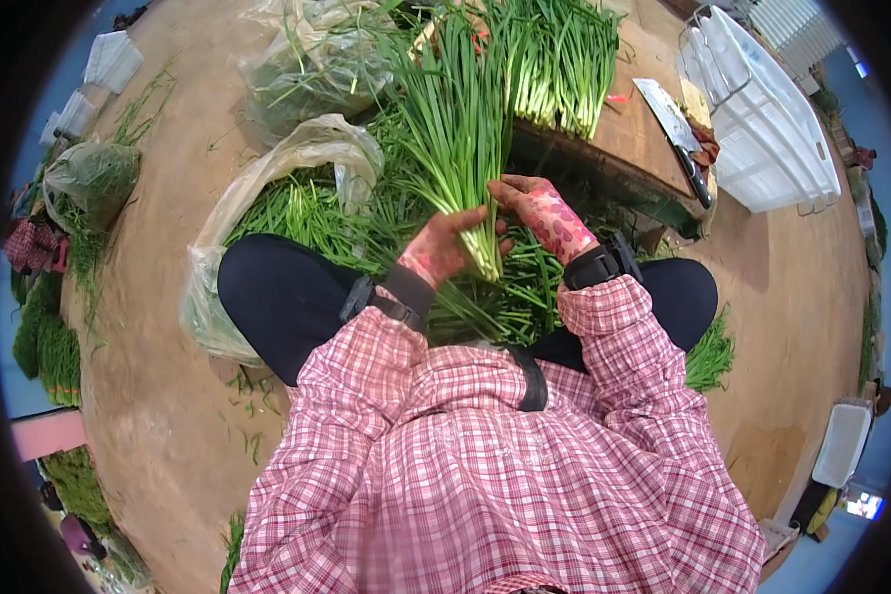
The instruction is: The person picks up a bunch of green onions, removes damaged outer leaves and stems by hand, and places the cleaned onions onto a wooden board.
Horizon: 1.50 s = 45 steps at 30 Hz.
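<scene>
My left hand [445, 243], in a pink patterned fingerless glove, is closed around the pale lower stems of a bunch of Chinese chives [457, 141]. The leaves fan upward, away from me. My right hand [540, 214], gloved alike, has its fingertips at the right side of the stems; whether it grips any is unclear. Loose chives [516, 304] lie beneath both hands. Beyond them, more chives [564, 82] rest on a low wooden table [624, 160], stem ends towards me. A cleaver [668, 119] with a black handle lies at the table's right side, beside a dark red cloth [704, 142].
An open plastic bag [219, 237] of chives sits by my left knee, with another filled bag [297, 82] beyond it. White plastic crates [768, 126] stand right of the table. A green-filled bag [93, 178] and a person in a checked top [30, 245] are at the far left.
</scene>
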Each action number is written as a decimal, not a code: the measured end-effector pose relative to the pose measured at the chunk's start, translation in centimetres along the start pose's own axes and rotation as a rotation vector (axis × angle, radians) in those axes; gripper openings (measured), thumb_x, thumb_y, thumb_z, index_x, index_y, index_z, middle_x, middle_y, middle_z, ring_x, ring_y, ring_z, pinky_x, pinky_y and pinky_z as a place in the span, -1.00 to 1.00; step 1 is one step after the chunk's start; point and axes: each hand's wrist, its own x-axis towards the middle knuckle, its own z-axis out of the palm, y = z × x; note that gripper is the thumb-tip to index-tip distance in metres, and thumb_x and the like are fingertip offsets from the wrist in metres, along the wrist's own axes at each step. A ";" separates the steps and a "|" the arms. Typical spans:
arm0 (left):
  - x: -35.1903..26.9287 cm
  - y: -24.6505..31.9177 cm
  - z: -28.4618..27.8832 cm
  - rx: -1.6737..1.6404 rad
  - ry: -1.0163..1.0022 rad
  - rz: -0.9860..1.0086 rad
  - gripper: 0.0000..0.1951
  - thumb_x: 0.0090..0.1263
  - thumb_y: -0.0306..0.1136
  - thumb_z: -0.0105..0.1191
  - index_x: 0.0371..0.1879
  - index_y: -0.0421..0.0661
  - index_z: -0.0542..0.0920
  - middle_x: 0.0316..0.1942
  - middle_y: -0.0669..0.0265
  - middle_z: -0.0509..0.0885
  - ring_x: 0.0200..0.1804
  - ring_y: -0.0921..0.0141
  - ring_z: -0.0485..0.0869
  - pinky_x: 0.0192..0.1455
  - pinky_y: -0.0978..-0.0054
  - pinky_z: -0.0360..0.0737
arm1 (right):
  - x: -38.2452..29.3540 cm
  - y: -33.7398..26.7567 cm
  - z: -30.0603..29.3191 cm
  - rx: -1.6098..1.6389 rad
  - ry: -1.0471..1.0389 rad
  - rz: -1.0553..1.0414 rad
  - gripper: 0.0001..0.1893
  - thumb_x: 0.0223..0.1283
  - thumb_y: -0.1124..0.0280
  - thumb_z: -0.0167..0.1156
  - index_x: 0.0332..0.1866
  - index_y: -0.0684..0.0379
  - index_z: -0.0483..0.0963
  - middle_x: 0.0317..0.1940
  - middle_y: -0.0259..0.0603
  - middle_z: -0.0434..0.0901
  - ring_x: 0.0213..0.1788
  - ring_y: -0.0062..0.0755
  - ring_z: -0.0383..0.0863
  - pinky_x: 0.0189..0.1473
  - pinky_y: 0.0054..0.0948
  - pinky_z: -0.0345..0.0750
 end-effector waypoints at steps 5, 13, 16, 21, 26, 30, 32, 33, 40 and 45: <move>-1.3 -0.6 1.2 0.181 0.063 0.199 -0.66 0.34 -0.40 0.13 0.04 -0.29 0.49 -0.24 0.21 0.64 -0.20 0.29 0.67 -0.06 0.19 0.69 | 1.1 -2.9 0.6 -0.004 -0.036 0.092 -0.50 0.17 0.16 0.28 0.05 0.37 0.46 -0.19 -0.21 0.59 -0.32 -0.52 0.52 -0.26 -0.44 0.49; -1.7 0.7 2.7 0.679 -0.006 0.534 -0.58 0.29 -0.43 0.17 0.13 -0.16 0.46 -0.06 0.24 0.64 -0.12 0.35 0.63 -0.08 0.32 0.63 | 1.6 -7.3 0.5 0.033 -0.179 -0.031 -0.49 0.08 0.20 0.36 0.08 0.28 0.48 -0.10 -0.19 0.63 -0.07 -0.36 0.57 -0.20 -0.42 0.53; -0.1 3.9 3.8 1.145 0.121 0.724 -0.54 0.20 -0.50 0.22 0.12 -0.18 0.47 -0.02 0.27 0.65 -0.03 0.42 0.61 -0.03 0.41 0.60 | 1.3 -11.9 -0.2 -0.127 -0.069 -0.207 -0.49 0.04 0.14 0.37 -0.07 0.38 0.52 -0.19 -0.09 0.65 -0.16 -0.35 0.64 -0.13 -0.41 0.57; 2.1 12.3 7.9 1.266 -0.015 1.026 -0.63 0.22 -0.47 0.21 0.04 -0.13 0.55 -0.01 0.27 0.66 -0.05 0.41 0.64 -0.01 0.47 0.60 | 2.1 -19.0 -1.8 -0.577 0.167 -1.092 -0.79 0.24 0.41 0.16 -0.08 0.22 0.58 -0.30 -0.05 0.67 -0.14 -0.27 0.66 -0.03 -0.35 0.54; 5.6 17.7 9.9 0.971 -0.348 1.004 -0.60 0.29 -0.51 0.15 0.13 -0.15 0.47 0.04 0.29 0.62 0.06 0.40 0.60 0.06 0.45 0.57 | 8.1 -20.7 -6.0 -1.422 0.505 -1.486 -0.83 0.20 0.47 0.10 -0.14 0.17 0.58 -0.24 -0.11 0.63 -0.26 -0.18 0.62 -0.20 -0.32 0.57; 6.8 16.2 7.9 1.453 0.010 0.970 -0.51 0.27 -0.50 0.18 0.20 -0.13 0.41 0.13 0.27 0.55 0.17 0.34 0.51 0.15 0.36 0.55 | 15.6 -11.9 -9.8 -1.096 0.278 -1.310 -0.73 0.36 0.38 0.00 0.10 0.18 0.41 -0.07 -0.19 0.53 -0.15 -0.37 0.53 -0.09 -0.46 0.60; 8.9 14.1 5.8 1.650 0.069 1.037 -0.48 0.24 -0.52 0.21 0.21 -0.12 0.40 0.13 0.28 0.55 0.17 0.33 0.51 0.16 0.33 0.56 | 19.5 -8.1 -11.1 -0.944 0.164 -1.002 -0.69 0.41 0.37 -0.05 0.18 0.21 0.34 0.06 -0.09 0.49 0.05 -0.38 0.51 0.00 -0.46 0.59; 10.4 13.3 5.2 1.326 -0.017 1.009 -0.51 0.20 -0.41 0.28 0.14 -0.13 0.47 0.00 0.25 0.61 0.05 0.37 0.58 0.03 0.36 0.61 | 21.1 -7.3 -11.5 -0.689 0.023 -1.030 -0.68 0.42 0.37 -0.06 0.20 0.20 0.33 0.07 -0.10 0.48 0.06 -0.39 0.51 0.02 -0.46 0.58; 6.3 12.5 7.7 0.390 -0.100 0.449 -0.63 0.20 -0.47 0.26 0.00 -0.24 0.54 -0.18 0.17 0.68 -0.16 0.33 0.69 -0.05 0.31 0.67 | 14.4 -14.5 -6.0 -0.418 0.067 -0.698 -0.49 0.26 0.16 0.18 0.17 0.33 0.39 0.03 -0.06 0.54 0.00 -0.36 0.55 0.06 -0.48 0.48; 6.6 8.5 5.5 0.330 -0.128 0.300 -0.77 0.37 -0.41 0.08 -0.05 -0.24 0.53 -0.03 0.18 0.62 -0.01 0.29 0.64 0.07 0.22 0.63 | 1.3 -12.0 -5.0 -0.277 0.394 -0.442 -0.60 0.30 0.20 0.09 -0.02 0.38 0.50 -0.22 -0.11 0.63 -0.18 -0.39 0.61 -0.11 -0.47 0.51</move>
